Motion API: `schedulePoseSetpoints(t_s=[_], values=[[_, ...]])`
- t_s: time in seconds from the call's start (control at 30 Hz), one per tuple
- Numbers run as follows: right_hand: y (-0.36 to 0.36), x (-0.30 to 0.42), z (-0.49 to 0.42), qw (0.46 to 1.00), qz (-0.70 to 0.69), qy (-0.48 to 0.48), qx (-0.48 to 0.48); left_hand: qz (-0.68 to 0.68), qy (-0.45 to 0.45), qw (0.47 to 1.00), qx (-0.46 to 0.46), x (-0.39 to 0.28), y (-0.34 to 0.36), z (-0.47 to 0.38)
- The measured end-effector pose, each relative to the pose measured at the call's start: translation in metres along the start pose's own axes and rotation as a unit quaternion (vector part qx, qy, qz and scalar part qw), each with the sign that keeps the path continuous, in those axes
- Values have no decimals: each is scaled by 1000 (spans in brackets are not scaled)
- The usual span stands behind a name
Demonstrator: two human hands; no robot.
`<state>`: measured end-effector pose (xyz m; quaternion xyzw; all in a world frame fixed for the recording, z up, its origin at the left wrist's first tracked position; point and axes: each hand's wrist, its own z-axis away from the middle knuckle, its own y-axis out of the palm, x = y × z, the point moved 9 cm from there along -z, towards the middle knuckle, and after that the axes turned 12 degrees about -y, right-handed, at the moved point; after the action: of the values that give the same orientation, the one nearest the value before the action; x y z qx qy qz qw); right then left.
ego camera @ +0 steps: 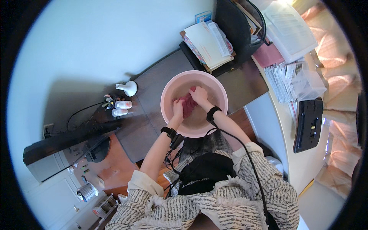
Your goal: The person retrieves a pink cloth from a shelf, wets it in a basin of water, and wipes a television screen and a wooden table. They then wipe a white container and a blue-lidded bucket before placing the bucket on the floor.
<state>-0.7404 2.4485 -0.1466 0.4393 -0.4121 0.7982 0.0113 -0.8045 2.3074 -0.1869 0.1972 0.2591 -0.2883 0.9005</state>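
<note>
A round pink plastic basin [166,107] stands at the table's edge right in front of me, with cloudy water [198,122] in it. Both hands are down inside the basin on a dark red cloth [189,106]. My left hand [178,108] grips the cloth's near left part. At its far upper end, my right hand [199,95] clasps a bunched portion. Part of the cloth seems to lie in the water, and how far it reaches below the surface is hidden. A black strap with a cable circles each wrist.
Two white bottles [123,104] and a white funnel-shaped object [129,88] stand to the left, near a monitor [72,141]. Envelopes and papers [208,43] are stacked behind the basin beside a black file holder [234,26]. Rightward, a pale shelf [283,115] bears folded papers [280,80].
</note>
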Motion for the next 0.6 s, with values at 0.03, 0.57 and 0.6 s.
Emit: schedulePoseSetpoints(t_s=[0.03, 0.57, 0.6], values=[[6, 3, 0, 996, -82, 23, 27, 41, -29, 999, 0, 2, 3, 2], [6, 93, 47, 979, 55, -183, -73, 218, -85, 961, 146, 0, 1, -4], [7, 82, 41, 979, 71, -183, -58, 230, -103, 959, 129, 3, 1, -1]])
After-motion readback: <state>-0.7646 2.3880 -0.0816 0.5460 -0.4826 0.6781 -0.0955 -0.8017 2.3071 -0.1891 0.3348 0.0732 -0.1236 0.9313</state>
